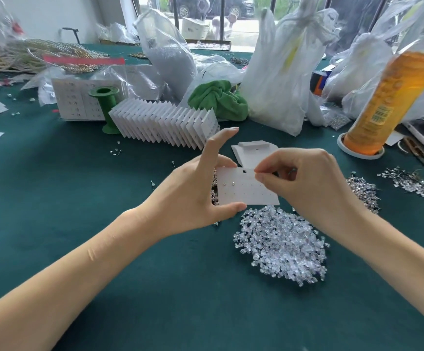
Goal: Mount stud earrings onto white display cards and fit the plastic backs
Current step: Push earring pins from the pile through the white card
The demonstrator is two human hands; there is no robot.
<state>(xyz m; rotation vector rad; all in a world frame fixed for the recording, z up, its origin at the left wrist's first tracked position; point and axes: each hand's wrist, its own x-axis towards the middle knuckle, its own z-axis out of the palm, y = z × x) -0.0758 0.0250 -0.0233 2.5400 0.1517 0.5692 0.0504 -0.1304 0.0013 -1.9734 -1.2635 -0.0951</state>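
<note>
White display card (pixel 246 190), two studs (pixel 228 184) mounted, held above clear plastic backs (pixel 281 245) heap.

Nothing here can be read; the tall orange plastic bottle (pixel 390 102) carries a barcode and print too blurred to make out.

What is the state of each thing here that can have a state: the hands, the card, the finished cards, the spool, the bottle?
left hand: holds the white card by its left edge.
right hand: fingertips pinched at the card's top right; what they pinch is too small to tell.
white card: held up, two studs mounted, other holes empty.
finished cards: standing fanned in a row.
green spool: upright, empty.
orange bottle: tilted, inverted.
</note>
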